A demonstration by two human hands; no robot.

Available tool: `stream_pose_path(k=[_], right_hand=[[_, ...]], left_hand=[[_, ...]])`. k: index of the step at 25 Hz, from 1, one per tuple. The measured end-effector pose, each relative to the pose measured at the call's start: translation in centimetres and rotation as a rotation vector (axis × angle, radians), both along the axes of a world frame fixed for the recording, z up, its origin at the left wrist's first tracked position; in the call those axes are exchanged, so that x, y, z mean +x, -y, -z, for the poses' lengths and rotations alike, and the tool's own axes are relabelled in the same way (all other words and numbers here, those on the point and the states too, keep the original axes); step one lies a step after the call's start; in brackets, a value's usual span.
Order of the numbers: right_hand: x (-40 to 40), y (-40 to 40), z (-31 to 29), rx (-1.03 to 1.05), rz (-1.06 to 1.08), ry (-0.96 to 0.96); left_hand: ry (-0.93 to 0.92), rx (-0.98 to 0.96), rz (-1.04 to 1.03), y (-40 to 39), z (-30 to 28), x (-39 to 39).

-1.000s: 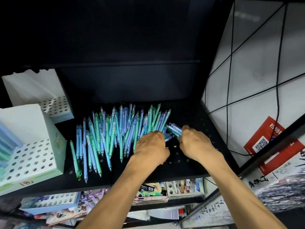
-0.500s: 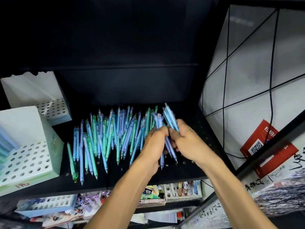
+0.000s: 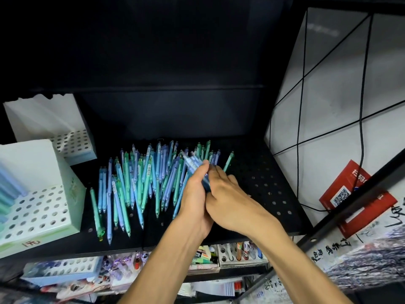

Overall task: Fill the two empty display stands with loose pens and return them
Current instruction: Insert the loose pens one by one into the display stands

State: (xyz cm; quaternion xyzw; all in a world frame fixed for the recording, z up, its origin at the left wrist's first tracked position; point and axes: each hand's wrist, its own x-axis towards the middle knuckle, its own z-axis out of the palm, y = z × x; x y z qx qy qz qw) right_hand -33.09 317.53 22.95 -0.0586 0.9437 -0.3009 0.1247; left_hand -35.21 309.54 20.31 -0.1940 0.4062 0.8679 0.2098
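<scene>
Black perforated shelf (image 3: 269, 187) is carrying a spread of loose pens (image 3: 140, 181), blue and green, lying mostly side by side with their tips pointing toward the front edge. Both forearms are reaching in from the lower edge of the view, converging over the right end of the pile. The left hand (image 3: 194, 194) is curling its fingers around a small bundle of blue pens (image 3: 195, 165), thumb side up, the bundle's upper ends sticking out above the fist. The right hand (image 3: 232, 200) is lying against it, palm turned toward the left hand, fingers bent over the same bundle, so both hands are gripping it together, lifted off the pile.

At the left of the shelf a white display stand (image 3: 41, 207) with a hole-grid top is sitting near the front, a few blurred pens standing along its left side. A second display stand (image 3: 72, 143) is standing behind it, its holes unfilled. A red QR-code card (image 3: 350, 194) is hanging on the white side panel to the right.
</scene>
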Motion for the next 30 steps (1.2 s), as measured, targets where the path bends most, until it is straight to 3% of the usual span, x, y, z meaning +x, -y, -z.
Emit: stream_pose_path(k=[4, 7, 10, 13, 17, 21, 30], right_hand=[[-0.6, -0.8, 0.4, -0.303, -0.073, 0.138], [-2.6, -2.4, 0.4, -0.550, 0.170, 0.026], [-6.0, -3.9, 2.5, -0.101, 0.429, -0.244], [-8.3, -4.2, 4.2, 0.161, 0.491, -0.189], [-9.4, -4.5, 3.9, 0.199, 0.473, -0.105], [-9.7, -3.2, 3.4, -0.019, 0.482, -0.138], [-9.7, -1.6, 3.1, 0.298, 0.387, -0.066]], left_hand=[[-0.061, -0.093, -0.224, 0.3, 0.2, -0.4], [-0.087, -0.128, -0.303, 0.7, -0.4, -0.4], [-0.077, -0.066, -0.339, 2.2, -0.3, -1.2], [-0.059, -0.046, -0.329, 3.6, 0.0, -1.5], [-0.040, -0.021, -0.315, 4.9, 0.0, -1.2], [-0.046, 0.083, -0.302, 5.4, 0.0, -1.1], [-0.062, 0.079, -0.289, 6.1, 0.1, -1.0]])
